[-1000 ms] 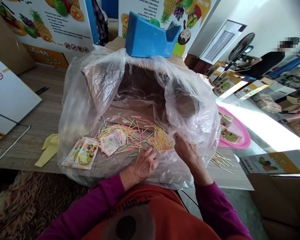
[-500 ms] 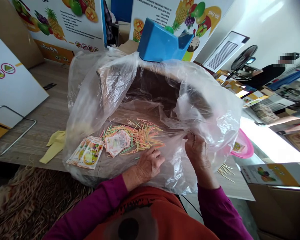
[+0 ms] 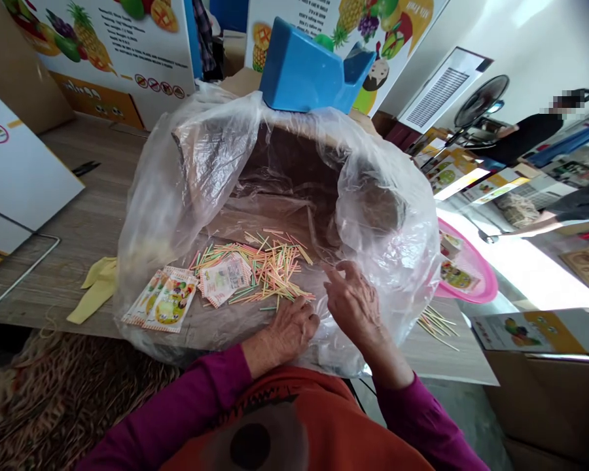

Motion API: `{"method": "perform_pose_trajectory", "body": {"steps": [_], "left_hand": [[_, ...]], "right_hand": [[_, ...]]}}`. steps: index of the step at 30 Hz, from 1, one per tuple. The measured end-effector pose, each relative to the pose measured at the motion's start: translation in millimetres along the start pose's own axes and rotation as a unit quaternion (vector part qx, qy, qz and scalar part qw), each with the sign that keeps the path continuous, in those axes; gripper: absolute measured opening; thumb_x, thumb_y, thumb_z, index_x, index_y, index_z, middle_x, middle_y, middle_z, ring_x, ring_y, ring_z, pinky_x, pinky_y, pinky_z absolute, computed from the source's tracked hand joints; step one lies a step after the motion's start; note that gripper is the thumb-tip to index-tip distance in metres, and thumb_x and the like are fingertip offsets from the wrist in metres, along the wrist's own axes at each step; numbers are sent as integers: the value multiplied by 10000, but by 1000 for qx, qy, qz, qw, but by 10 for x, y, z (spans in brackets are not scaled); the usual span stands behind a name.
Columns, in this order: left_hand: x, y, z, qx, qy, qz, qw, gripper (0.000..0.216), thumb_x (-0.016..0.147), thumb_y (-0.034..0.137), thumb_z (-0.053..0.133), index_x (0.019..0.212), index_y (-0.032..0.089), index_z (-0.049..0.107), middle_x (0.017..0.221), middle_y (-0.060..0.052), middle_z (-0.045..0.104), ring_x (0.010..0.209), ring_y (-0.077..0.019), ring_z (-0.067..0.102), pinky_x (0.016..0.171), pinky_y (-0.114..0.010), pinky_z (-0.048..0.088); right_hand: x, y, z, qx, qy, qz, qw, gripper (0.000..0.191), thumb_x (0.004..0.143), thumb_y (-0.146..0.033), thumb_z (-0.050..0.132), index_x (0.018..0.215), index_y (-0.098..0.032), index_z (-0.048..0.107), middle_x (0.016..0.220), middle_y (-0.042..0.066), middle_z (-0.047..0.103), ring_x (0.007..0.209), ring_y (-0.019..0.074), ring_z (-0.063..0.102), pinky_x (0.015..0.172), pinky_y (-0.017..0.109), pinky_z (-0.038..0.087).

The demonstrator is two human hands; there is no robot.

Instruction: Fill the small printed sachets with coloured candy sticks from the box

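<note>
A pile of thin coloured straws (image 3: 260, 265) lies on a clear plastic bag (image 3: 211, 163) that lines a tipped cardboard box on the wooden table (image 3: 78, 235). Printed fruit sachets (image 3: 169, 302) and a second small stack of sachets (image 3: 223, 278) lie beside the straws. My left hand (image 3: 292, 327) rests knuckles up at the near edge of the pile, fingers curled at the straws. My right hand (image 3: 356, 301) hovers just right of the pile with its index finger stretched toward the straws, holding nothing I can see.
A blue plastic holder (image 3: 309, 69) sits on top of the box. A pink basket (image 3: 466, 268) with sachets stands at the right, loose straws (image 3: 434, 320) before it. A yellow glove (image 3: 95, 291) lies at the left. Another person (image 3: 525, 127) stands far right.
My right hand had lifted a fold of the plastic bag; it has since let go and come down left toward the straws. The left hand has barely moved.
</note>
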State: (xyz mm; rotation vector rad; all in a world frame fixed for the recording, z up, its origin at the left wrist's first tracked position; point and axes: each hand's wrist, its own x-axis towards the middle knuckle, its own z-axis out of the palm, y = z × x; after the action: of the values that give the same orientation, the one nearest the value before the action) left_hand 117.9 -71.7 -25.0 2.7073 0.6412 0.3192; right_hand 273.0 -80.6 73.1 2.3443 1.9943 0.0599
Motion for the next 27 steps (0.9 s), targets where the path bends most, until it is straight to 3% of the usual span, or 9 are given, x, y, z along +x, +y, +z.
{"method": "perform_pose_trajectory", "body": {"steps": [5,7,11,14,19,23,27], "left_hand": [[-42,5,39,2,-6,32,999,222,1056,142,524,1078,170,744,1049,-112,732,1077,-273,632,904,-400,512],[-41,11,50,3,-16,34,999,208,1050,135,538,1058,166,744,1038,-111,737,1042,-265,640,876,-389,514],[-24,33,39,6,-28,31,999,179,1035,124,572,1058,154,748,999,-110,751,1013,-263,665,837,-377,531],[-13,46,-10,-4,-24,35,999,179,1022,105,573,1041,155,743,989,-104,754,992,-261,672,806,-371,530],[1,41,-97,-7,-39,43,998,185,1016,96,556,1024,149,732,1068,-125,750,1010,-273,667,781,-377,537],[0,25,-37,-11,-48,42,998,198,1013,97,546,1053,154,731,1062,-121,744,1047,-274,656,830,-383,552],[-5,24,82,-27,-33,24,999,196,1014,108,551,1052,165,734,1057,-108,734,1074,-264,640,901,-382,548]], "right_hand": [[92,-145,124,19,-208,-47,977,334,1026,-129,485,1174,-200,775,1182,139,775,1003,252,765,783,310,518],[149,-150,191,20,-233,-57,971,314,1012,-120,503,1163,-188,769,1149,134,801,1050,257,769,824,309,510],[284,-135,212,25,-220,-73,973,301,960,-96,532,1103,-175,785,1091,138,828,1025,252,770,816,302,488],[477,-100,168,57,-172,-94,979,279,975,-115,531,1037,-175,797,1025,122,825,938,229,751,798,297,485],[968,-7,212,126,-63,-49,989,331,1005,-81,499,1176,-168,770,1215,149,793,1121,248,717,940,304,495],[1113,-9,338,130,-77,-39,988,288,966,-61,546,1116,-146,777,1177,198,792,1040,285,730,893,338,509],[1022,-6,357,165,-93,-86,978,285,994,-99,514,1024,-181,785,982,92,811,897,212,724,823,280,496]]}}
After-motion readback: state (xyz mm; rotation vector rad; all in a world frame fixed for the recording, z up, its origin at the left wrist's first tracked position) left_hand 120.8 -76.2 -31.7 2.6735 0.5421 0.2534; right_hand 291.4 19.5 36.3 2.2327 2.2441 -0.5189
